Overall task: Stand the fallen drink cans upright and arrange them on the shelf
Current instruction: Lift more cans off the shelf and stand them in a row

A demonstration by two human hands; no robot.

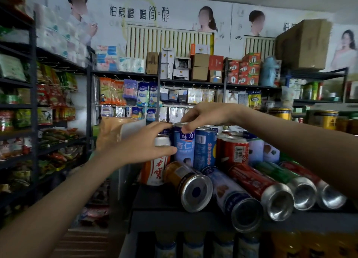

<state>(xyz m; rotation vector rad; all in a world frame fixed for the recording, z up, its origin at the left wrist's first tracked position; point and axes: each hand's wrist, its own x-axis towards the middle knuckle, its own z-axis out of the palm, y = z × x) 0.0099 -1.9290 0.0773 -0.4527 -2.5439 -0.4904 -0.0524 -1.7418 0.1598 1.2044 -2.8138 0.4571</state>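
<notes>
Both hands meet at one upright light blue can point(184, 149), which stands on the dark shelf point(155, 201) in the row of standing cans. The right hand point(205, 116) comes from above, and its grip pinches the top rim of this can, with the thumb on the front just under the rim. The left hand point(141, 145) comes from the left side; its grip is curled round the same can, the thumb tip touching its side and the fingers reaching to its top edge. In the gap between this thumb and the fingers shows the top of a white and orange can point(156, 170), upright and just beside the light blue can. On the other side stand a dark blue can point(205, 149) and a red can point(235, 153), close together. In front of them five cans lie on their sides, bottoms toward the camera: a gold can point(186, 182), a blue and white can point(230, 193), a fallen red can point(257, 184), a green can point(282, 177), and one more at the right, partly hidden by the right arm.
</notes>
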